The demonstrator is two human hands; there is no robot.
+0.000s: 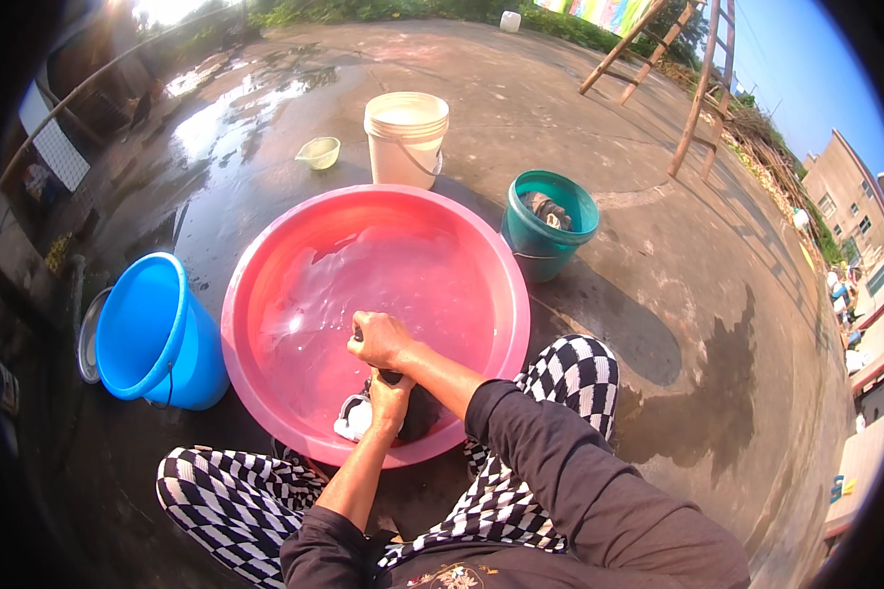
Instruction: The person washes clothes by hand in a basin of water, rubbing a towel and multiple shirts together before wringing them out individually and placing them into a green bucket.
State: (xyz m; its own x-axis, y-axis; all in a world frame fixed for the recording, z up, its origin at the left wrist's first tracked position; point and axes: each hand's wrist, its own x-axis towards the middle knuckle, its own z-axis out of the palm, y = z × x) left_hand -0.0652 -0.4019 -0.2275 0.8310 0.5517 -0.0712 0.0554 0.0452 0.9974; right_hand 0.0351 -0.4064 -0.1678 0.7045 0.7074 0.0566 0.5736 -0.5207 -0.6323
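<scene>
A large pink plastic basin point(514, 324) of water stands in front of me. Over its near half, my right hand point(379, 340) is closed around a bunched dark wet cloth. Just below it, my left hand point(389, 399) grips the same dark cloth point(390, 376). The cloth is mostly hidden by my fingers. Against the basin's near wall, below my hands, lies a white and grey piece of fabric point(355, 420), with dark fabric point(418, 416) to its right. Whether these pieces belong to the held cloth, I cannot tell.
A blue bucket point(206, 368) stands left of the basin, a cream bucket point(401, 158) beyond it, and a green bucket point(541, 254) holding dark cloth point(547, 209) at its right. A small pale dipper point(320, 153) lies on the wet concrete. Wooden ladders point(696, 110) stand farther right.
</scene>
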